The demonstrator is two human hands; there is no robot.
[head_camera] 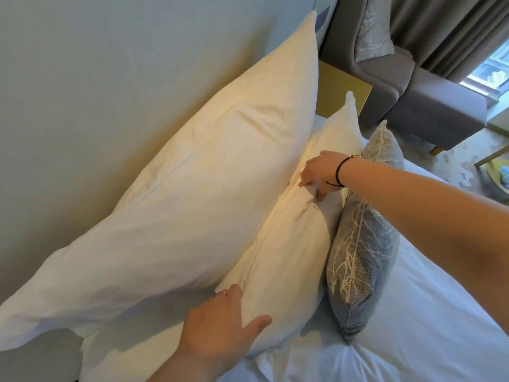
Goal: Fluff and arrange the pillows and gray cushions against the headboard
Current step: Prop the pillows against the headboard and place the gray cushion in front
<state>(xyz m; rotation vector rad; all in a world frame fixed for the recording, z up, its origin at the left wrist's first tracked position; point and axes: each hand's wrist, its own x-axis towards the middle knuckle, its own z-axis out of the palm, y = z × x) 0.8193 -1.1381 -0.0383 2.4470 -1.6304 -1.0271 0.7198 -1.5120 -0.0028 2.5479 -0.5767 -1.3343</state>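
Observation:
A large white pillow (176, 188) leans against the pale headboard (82, 78). In front of it stands a smaller white pillow (297, 244), and a gray cushion (363, 257) with a pale branch pattern leans on that one. My left hand (220, 326) grips the near end of the smaller pillow, fingers tucked behind it and thumb across its front. My right hand (321, 173) presses down on the far upper part of the same pillow with its fingers bent into the fabric.
White bedding (427, 340) covers the mattress at the lower right. A yellow bedside table (341, 89) stands past the pillows. Beyond it are a gray armchair (427, 111) holding a silvery cushion (373, 31), gray curtains (454, 31) and a window.

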